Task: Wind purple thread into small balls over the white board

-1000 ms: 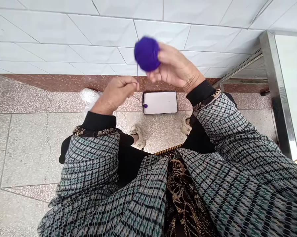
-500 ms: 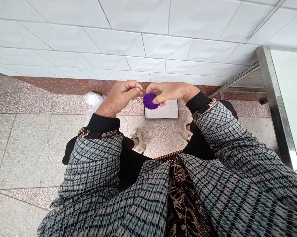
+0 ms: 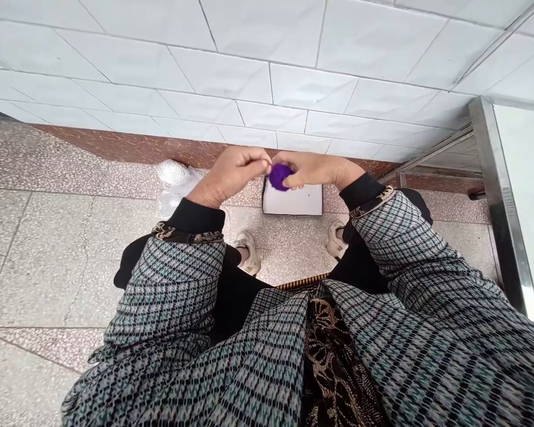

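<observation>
A small ball of purple yarn (image 3: 279,177) is held up in front of me, above the floor. My right hand (image 3: 309,170) grips it from the right, thumb on the near side and fingers behind. Just left of the ball, my left hand (image 3: 240,173) is closed in a pinch, its fingertips close against the ball's upper left edge. The strand between those fingertips hardly shows now; it was plain a moment ago. Under the hands, a shallow white box (image 3: 293,203) with a dark rim lies on the floor, partly hidden by the ball and my right hand.
Left of my left wrist, a white ball of yarn (image 3: 172,172) lies by a clear plastic bag (image 3: 171,198) on the floor. A tiled wall (image 3: 231,71) rises ahead. A metal-framed table (image 3: 502,196) stands at the right. My shoes (image 3: 248,254) are below.
My left hand has shifted right, nearer the purple ball. The ball has turned and moved slightly right and up in my right hand. The whole view has tilted a little.
</observation>
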The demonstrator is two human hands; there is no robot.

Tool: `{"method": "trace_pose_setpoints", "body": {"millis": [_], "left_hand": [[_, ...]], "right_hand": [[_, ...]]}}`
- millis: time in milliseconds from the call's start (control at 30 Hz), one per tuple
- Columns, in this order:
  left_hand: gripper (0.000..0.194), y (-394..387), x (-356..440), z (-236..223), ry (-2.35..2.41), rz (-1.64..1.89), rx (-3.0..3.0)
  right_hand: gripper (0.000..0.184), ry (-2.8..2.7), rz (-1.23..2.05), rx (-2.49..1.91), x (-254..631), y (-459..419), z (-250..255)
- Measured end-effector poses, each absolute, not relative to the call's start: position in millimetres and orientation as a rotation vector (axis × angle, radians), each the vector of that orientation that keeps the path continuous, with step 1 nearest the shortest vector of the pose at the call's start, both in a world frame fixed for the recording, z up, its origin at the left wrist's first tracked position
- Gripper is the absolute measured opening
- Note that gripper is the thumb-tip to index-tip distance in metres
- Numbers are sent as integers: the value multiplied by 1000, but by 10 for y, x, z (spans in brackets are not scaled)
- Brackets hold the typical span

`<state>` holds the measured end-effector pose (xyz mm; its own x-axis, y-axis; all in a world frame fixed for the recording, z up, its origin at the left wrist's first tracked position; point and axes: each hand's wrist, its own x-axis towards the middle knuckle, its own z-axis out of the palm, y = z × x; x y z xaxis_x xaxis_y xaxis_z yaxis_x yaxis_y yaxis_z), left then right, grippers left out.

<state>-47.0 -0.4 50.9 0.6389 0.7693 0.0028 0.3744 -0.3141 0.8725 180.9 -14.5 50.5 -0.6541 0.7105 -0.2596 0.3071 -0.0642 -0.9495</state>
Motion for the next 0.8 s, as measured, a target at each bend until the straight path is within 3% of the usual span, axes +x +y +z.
{"method": "trace_pose_setpoints", "body": {"millis": [167, 367, 467, 600, 700, 800], "left_hand": [[18, 49, -477, 454, 1069, 545, 1888], [20, -59, -369, 425, 638, 303, 1958], [19, -30, -436, 496, 772, 450, 1933], [20, 38, -489, 485, 981, 569, 1871], [21, 31, -422, 384, 928, 497, 1892], [19, -8, -344, 313, 775, 366, 1910]], "right_hand": [[46, -1489, 1780, -779, 1835, -163, 564], [38, -1349, 1354, -1242, 1840, -73, 449], [42, -1709, 1606, -1281, 1844, -128, 465], [49, -1747, 1932, -855, 1858, -187, 556], [54, -1449, 1779, -756, 1862, -152, 565], [48, -1270, 1536, -969, 1848, -94, 507]]}}
